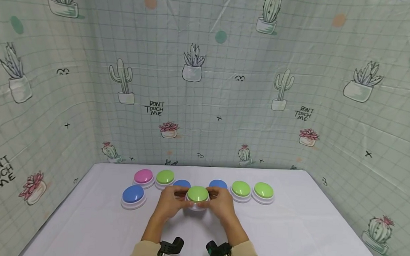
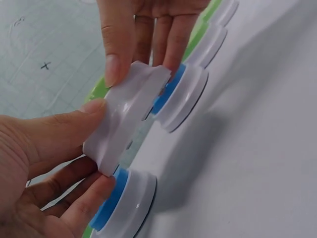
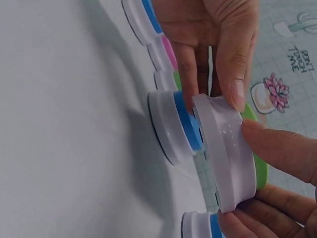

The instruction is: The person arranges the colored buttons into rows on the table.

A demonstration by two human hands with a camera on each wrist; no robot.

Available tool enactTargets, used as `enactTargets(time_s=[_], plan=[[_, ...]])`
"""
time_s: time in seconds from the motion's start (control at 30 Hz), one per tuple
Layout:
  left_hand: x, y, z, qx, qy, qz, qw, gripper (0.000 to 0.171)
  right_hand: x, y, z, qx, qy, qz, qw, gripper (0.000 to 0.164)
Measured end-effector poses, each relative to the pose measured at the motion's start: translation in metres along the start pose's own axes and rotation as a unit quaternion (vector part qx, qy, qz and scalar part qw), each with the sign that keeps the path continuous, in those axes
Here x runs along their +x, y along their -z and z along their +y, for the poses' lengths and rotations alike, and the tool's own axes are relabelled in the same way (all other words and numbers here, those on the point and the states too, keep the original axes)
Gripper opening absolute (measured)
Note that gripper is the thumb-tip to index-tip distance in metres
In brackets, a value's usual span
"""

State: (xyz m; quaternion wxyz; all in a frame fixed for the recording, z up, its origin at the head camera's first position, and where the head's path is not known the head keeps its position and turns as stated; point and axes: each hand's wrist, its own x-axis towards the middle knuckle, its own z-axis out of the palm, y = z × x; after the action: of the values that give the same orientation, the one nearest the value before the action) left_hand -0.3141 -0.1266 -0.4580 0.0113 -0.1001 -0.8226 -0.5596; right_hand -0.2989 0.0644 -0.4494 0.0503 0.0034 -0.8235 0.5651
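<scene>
Between both hands is a round push button [image 1: 198,194] with a green domed top and white base. My left hand [image 1: 169,202] holds its left side, and my right hand [image 1: 223,203] the opposite side, thumbs toward me and fingers around the rim. Both wrist views show the white base [image 2: 124,111] raised off the table, its shadow on the cloth below. Just behind the hands sit two blue buttons, one [image 1: 182,183] partly hidden by the left hand and another [image 1: 218,183] partly covered by the right.
To the left stand a pink button [image 1: 143,176], a green button [image 1: 165,177] and, nearer me, a blue button [image 1: 133,194]. Two green buttons, an inner one [image 1: 241,188] and an outer one [image 1: 263,190], stand at right. A cactus-print cloth [image 1: 206,101] surrounds the white table [image 1: 290,231].
</scene>
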Motion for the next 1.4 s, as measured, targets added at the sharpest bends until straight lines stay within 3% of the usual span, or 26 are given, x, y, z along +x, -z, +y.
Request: enactTargets(time_s=[0.2, 0.47, 1.07, 1.2, 1.4], plan=[[0.001, -0.009, 0.001, -0.002, -0.022, 0.021, 0.9995, 0.05, 0.002, 0.006, -0.001, -0.001, 0.002, 0.007, 1.0, 0.06], [0.002, -0.02, 0.001, -0.014, -0.028, 0.036, 0.9989, 0.048, 0.003, 0.01, 0.001, 0.001, -0.003, 0.024, 1.0, 0.059], [0.003, -0.035, 0.009, -0.062, -0.045, 0.037, 0.9964, 0.044, 0.01, 0.021, 0.002, 0.01, -0.008, 0.04, 0.999, 0.059], [0.005, -0.039, 0.009, -0.08, -0.036, 0.033, 0.9956, 0.041, 0.012, 0.025, 0.004, 0.012, -0.012, 0.048, 0.999, 0.06], [0.005, -0.045, 0.012, -0.103, -0.053, 0.018, 0.993, 0.04, 0.013, 0.032, 0.007, 0.009, -0.019, 0.057, 0.998, 0.061]])
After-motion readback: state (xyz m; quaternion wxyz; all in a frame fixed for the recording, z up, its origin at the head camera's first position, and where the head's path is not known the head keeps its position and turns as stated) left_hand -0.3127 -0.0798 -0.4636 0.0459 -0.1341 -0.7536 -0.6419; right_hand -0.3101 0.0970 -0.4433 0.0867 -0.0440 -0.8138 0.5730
